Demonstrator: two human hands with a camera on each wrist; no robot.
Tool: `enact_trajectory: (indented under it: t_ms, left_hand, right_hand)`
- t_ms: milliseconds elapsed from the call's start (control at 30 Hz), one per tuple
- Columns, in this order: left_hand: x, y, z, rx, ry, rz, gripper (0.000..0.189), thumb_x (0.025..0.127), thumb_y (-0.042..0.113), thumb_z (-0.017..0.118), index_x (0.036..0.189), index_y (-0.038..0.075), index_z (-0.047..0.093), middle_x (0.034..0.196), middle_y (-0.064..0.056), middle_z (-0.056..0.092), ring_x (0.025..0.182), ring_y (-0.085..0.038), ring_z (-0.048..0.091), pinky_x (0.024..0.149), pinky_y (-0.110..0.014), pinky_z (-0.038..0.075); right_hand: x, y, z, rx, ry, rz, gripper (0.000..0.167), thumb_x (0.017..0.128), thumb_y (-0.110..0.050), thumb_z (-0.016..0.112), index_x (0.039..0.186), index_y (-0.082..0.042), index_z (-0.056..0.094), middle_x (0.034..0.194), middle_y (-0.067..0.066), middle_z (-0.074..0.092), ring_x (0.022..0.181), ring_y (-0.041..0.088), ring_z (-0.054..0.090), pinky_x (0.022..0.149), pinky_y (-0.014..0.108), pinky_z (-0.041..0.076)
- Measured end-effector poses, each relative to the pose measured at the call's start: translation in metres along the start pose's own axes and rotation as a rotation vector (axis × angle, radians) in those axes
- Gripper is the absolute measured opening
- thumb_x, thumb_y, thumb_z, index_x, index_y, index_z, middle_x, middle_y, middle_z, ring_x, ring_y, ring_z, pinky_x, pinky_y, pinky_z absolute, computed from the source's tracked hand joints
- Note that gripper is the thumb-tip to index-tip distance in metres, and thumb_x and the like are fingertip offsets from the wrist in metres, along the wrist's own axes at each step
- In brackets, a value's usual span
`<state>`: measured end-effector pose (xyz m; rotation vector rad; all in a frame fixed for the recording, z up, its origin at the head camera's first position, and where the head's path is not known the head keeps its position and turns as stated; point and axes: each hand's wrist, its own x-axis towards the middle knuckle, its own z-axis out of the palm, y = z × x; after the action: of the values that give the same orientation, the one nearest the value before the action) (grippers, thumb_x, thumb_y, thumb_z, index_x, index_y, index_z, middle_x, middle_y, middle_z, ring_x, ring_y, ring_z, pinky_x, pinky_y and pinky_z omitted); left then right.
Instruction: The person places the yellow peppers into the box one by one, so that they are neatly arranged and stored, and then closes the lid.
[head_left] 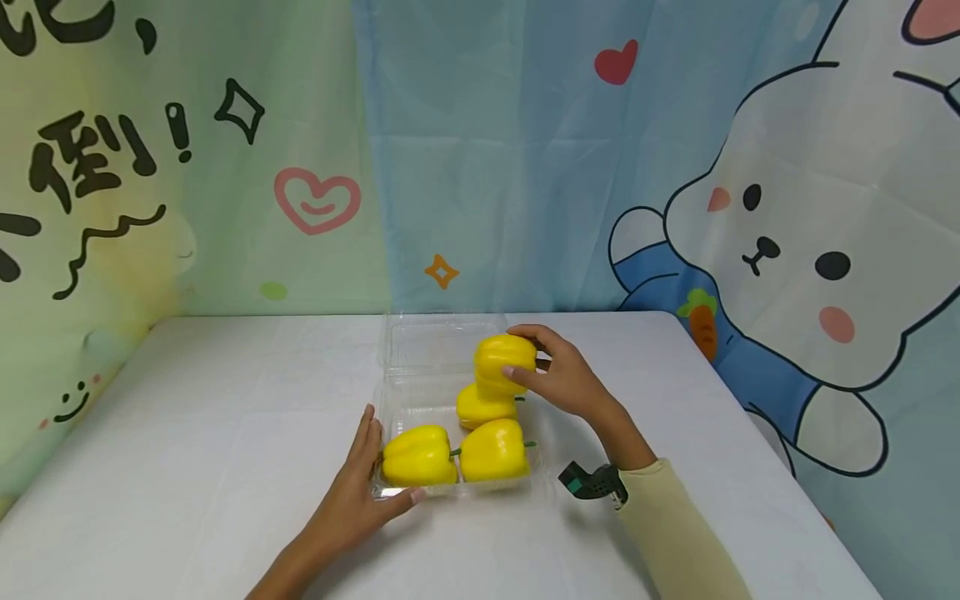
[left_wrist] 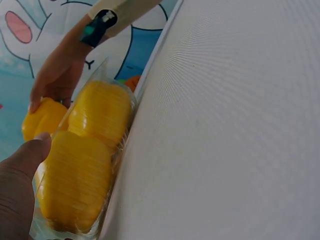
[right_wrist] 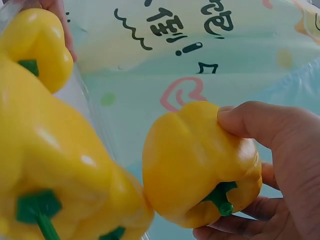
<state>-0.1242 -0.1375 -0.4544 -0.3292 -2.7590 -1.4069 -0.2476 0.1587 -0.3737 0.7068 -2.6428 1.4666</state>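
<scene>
A clear plastic clamshell box [head_left: 420, 392] lies with its lid folded back. Two yellow bell peppers fill its near end: a left pepper [head_left: 418, 456] and a right pepper [head_left: 495, 451]. Behind them sits a third pepper [head_left: 474, 408]. My right hand [head_left: 562, 375] grips another yellow bell pepper [head_left: 504, 360] between thumb and fingers, over the third one; its green stem shows in the right wrist view. My left hand [head_left: 360, 483] touches the box's near left corner, fingers straight along the left side and thumb [left_wrist: 35, 152] at the front.
The box rests on a white table [head_left: 187, 433]. A printed curtain [head_left: 465, 167] with a cartoon rabbit hangs behind the table. A dark camera [head_left: 592, 482] is worn on the right wrist.
</scene>
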Motion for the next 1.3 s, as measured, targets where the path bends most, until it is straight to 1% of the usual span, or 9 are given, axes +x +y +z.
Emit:
enact_trajectory:
  t_ms: [267, 467, 733, 800, 967, 1167, 1300]
  left_hand:
    - [0.000, 0.001, 0.002, -0.007, -0.005, -0.005, 0.114, 0.078, 0.048, 0.079, 0.152, -0.006, 0.010, 0.162, -0.006, -0.008, 0.146, -0.031, 0.003, 0.112, -0.054, 0.016]
    - [-0.001, 0.000, 0.004, -0.007, 0.000, -0.010, 0.115, 0.077, 0.049, 0.079, 0.152, -0.007, 0.011, 0.162, -0.007, -0.008, 0.146, -0.031, 0.003, 0.112, -0.053, 0.016]
    - [-0.001, -0.001, 0.001, -0.006, 0.002, 0.000, 0.115, 0.078, 0.051, 0.078, 0.153, -0.005, 0.010, 0.162, -0.001, -0.010, 0.146, -0.031, 0.005, 0.112, -0.054, 0.017]
    - [0.000, -0.001, 0.001, -0.006, 0.002, -0.002, 0.115, 0.078, 0.050, 0.078, 0.153, -0.005, 0.011, 0.162, -0.001, -0.010, 0.146, -0.031, 0.005, 0.112, -0.054, 0.017]
    - [0.000, 0.000, 0.000, 0.001, 0.000, -0.007, 0.114, 0.078, 0.050, 0.078, 0.153, -0.005, 0.012, 0.162, -0.006, -0.007, 0.146, -0.032, 0.005, 0.111, -0.055, 0.017]
    - [0.000, -0.001, 0.001, 0.005, -0.002, -0.001, 0.113, 0.078, 0.050, 0.078, 0.152, -0.005, 0.013, 0.162, -0.006, -0.007, 0.146, -0.033, 0.006, 0.111, -0.055, 0.018]
    - [0.001, -0.001, 0.000, 0.008, -0.002, -0.008, 0.115, 0.077, 0.052, 0.078, 0.153, -0.004, 0.012, 0.162, -0.005, -0.007, 0.146, -0.032, 0.006, 0.111, -0.055, 0.019]
  right_hand:
    - [0.004, -0.011, 0.009, 0.011, -0.027, -0.020, 0.056, 0.088, -0.022, 0.074, 0.136, -0.008, 0.049, 0.132, 0.008, 0.052, 0.114, 0.025, 0.054, 0.098, 0.045, 0.046]
    - [0.009, -0.020, 0.018, 0.034, -0.066, -0.030, 0.056, 0.087, -0.022, 0.075, 0.134, -0.009, 0.049, 0.130, 0.007, 0.053, 0.112, 0.024, 0.053, 0.099, 0.045, 0.045]
    - [0.017, -0.032, 0.031, 0.026, -0.127, -0.053, 0.056, 0.087, -0.024, 0.074, 0.136, -0.009, 0.050, 0.131, 0.005, 0.050, 0.112, 0.021, 0.052, 0.099, 0.043, 0.046]
    - [0.020, -0.033, 0.035, 0.019, -0.143, -0.063, 0.055, 0.088, -0.024, 0.074, 0.136, -0.010, 0.051, 0.132, 0.004, 0.049, 0.112, 0.021, 0.051, 0.098, 0.043, 0.046]
    - [0.026, -0.034, 0.044, 0.015, -0.170, -0.095, 0.053, 0.087, -0.024, 0.073, 0.135, -0.012, 0.054, 0.132, 0.004, 0.049, 0.110, 0.020, 0.051, 0.097, 0.043, 0.047]
    - [0.030, -0.034, 0.054, -0.017, -0.198, -0.114, 0.054, 0.087, -0.027, 0.073, 0.136, -0.013, 0.055, 0.129, 0.002, 0.051, 0.109, 0.018, 0.051, 0.099, 0.041, 0.045]
    - [0.030, -0.036, 0.060, -0.043, -0.217, -0.123, 0.054, 0.087, -0.026, 0.073, 0.136, -0.010, 0.055, 0.127, 0.003, 0.053, 0.107, 0.018, 0.051, 0.099, 0.042, 0.044]
